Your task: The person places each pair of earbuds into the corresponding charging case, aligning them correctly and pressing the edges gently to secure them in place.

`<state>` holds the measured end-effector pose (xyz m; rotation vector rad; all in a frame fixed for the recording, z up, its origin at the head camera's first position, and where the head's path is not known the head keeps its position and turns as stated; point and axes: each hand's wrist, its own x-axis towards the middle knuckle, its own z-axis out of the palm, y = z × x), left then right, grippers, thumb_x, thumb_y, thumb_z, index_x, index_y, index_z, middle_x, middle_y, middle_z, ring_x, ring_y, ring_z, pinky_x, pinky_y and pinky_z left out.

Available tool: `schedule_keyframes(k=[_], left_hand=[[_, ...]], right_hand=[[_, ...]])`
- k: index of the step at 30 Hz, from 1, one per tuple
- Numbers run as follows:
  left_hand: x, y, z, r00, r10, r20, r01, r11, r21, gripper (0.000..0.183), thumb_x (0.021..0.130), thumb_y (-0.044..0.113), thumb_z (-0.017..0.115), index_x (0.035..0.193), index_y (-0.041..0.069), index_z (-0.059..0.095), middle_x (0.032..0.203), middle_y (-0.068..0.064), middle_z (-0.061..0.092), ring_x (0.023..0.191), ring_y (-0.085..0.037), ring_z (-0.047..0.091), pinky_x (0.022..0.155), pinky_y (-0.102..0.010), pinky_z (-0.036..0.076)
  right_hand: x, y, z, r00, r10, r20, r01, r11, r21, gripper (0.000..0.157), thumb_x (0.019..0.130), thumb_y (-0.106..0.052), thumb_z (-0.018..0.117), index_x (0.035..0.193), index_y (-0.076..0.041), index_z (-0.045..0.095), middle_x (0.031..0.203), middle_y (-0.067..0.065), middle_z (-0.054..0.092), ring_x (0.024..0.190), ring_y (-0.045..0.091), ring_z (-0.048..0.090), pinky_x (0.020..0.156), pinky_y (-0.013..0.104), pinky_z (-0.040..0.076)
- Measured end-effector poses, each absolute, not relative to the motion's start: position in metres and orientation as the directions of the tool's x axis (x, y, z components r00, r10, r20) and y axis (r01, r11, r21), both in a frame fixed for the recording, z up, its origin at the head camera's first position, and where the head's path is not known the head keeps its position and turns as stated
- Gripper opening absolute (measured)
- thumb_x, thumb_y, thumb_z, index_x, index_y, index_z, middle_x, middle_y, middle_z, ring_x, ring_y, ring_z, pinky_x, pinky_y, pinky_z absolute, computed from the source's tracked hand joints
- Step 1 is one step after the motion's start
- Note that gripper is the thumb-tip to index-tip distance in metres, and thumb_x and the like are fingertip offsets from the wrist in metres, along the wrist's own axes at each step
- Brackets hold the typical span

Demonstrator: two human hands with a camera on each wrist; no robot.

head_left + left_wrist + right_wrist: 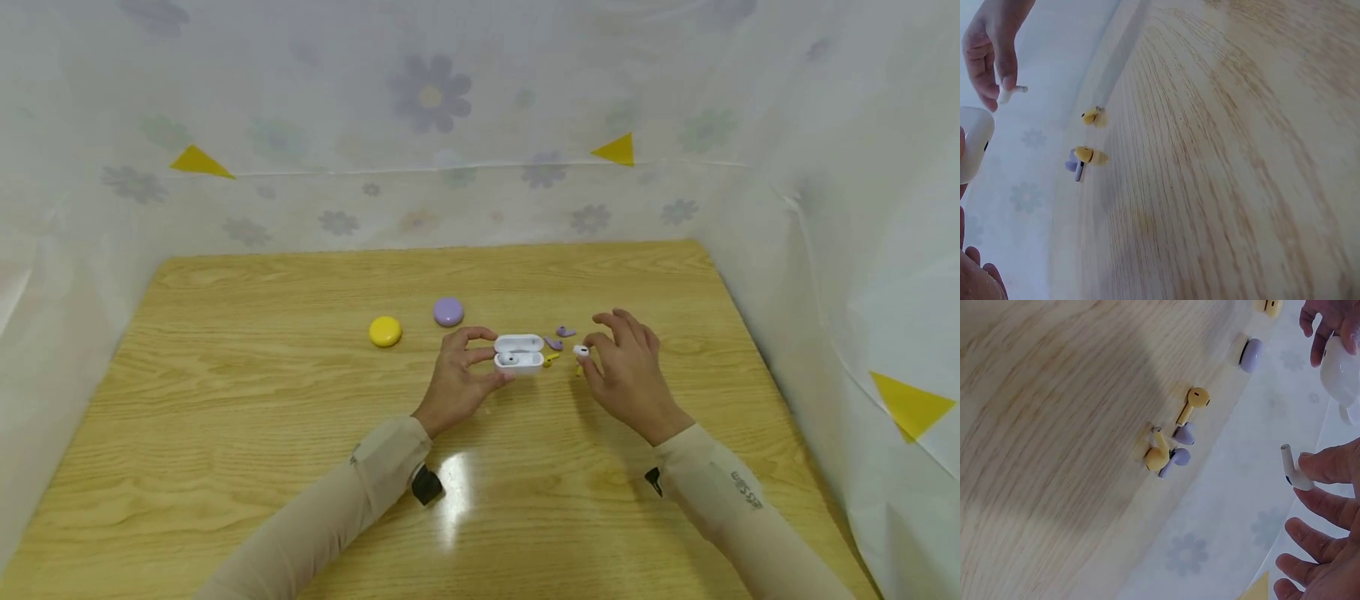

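Note:
My left hand [462,379] holds a white earbud case [519,363] above the table, its lid up. One white earbud sits in the left side of the case. Between thumb and index finger, my right hand [628,379] pinches a second white earbud [1298,478], a little to the right of the case. Its other fingers are spread apart in the right wrist view. On the table between the hands lie two yellow earbuds [1197,398] and two purple earbuds [566,332], close together.
A round yellow case [386,332] and a round purple case [448,312], both closed, stand on the wooden table [247,400] left of and behind the left hand. Pale flowered sheeting [360,108] with yellow triangles [618,151] hangs around the back and sides.

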<state>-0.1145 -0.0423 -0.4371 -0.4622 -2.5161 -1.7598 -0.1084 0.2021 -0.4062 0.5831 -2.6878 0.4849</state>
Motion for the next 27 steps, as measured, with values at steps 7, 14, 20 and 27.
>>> schedule_keyframes(k=[7, 14, 20, 27], left_hand=[[-0.114, -0.043, -0.439, -0.954, 0.230, 0.193, 0.261, 0.317, 0.912, 0.029, 0.074, 0.011, 0.080, 0.101, 0.001, 0.074, 0.123, -0.007, 0.055, 0.125, -0.028, 0.039, 0.109, -0.047, 0.024], [-0.113, -0.044, -0.438, -0.952, 0.230, 0.200, 0.268, 0.321, 0.908, 0.029, 0.075, 0.012, 0.080, 0.101, 0.001, 0.074, 0.123, -0.007, 0.055, 0.125, -0.027, 0.039, 0.109, -0.048, 0.025], [-0.113, -0.042, -0.438, -0.946, 0.234, 0.223, 0.293, 0.333, 0.896, 0.028, 0.075, 0.012, 0.080, 0.100, 0.001, 0.074, 0.122, -0.008, 0.056, 0.123, -0.028, 0.041, 0.107, -0.048, 0.027], [-0.113, -0.040, -0.438, -0.940, 0.244, 0.237, 0.313, 0.352, 0.882, 0.028, 0.074, 0.013, 0.080, 0.100, 0.003, 0.075, 0.121, -0.007, 0.056, 0.121, -0.028, 0.042, 0.106, -0.047, 0.028]], right_hand=[[-0.105, 0.199, -0.401, -0.823, -0.351, 0.448, -0.489, 0.839, -0.241, 0.016, 0.081, -0.009, 0.074, 0.090, 0.000, 0.065, 0.124, 0.024, 0.055, 0.127, 0.047, 0.042, 0.099, 0.064, 0.030], [-0.103, 0.190, -0.390, -0.742, -0.400, 0.538, -0.574, 0.793, -0.202, 0.020, 0.078, -0.007, 0.076, 0.093, 0.002, 0.066, 0.122, 0.025, 0.056, 0.125, 0.047, 0.044, 0.100, 0.064, 0.031], [-0.102, 0.179, -0.380, -0.694, -0.425, 0.580, -0.629, 0.750, -0.203, 0.023, 0.078, -0.006, 0.076, 0.097, 0.002, 0.067, 0.121, 0.026, 0.056, 0.124, 0.048, 0.045, 0.099, 0.065, 0.031], [-0.102, 0.170, -0.378, -0.688, -0.448, 0.572, -0.646, 0.737, -0.199, 0.020, 0.078, -0.007, 0.077, 0.093, -0.002, 0.066, 0.122, 0.024, 0.056, 0.125, 0.046, 0.044, 0.098, 0.065, 0.032]])
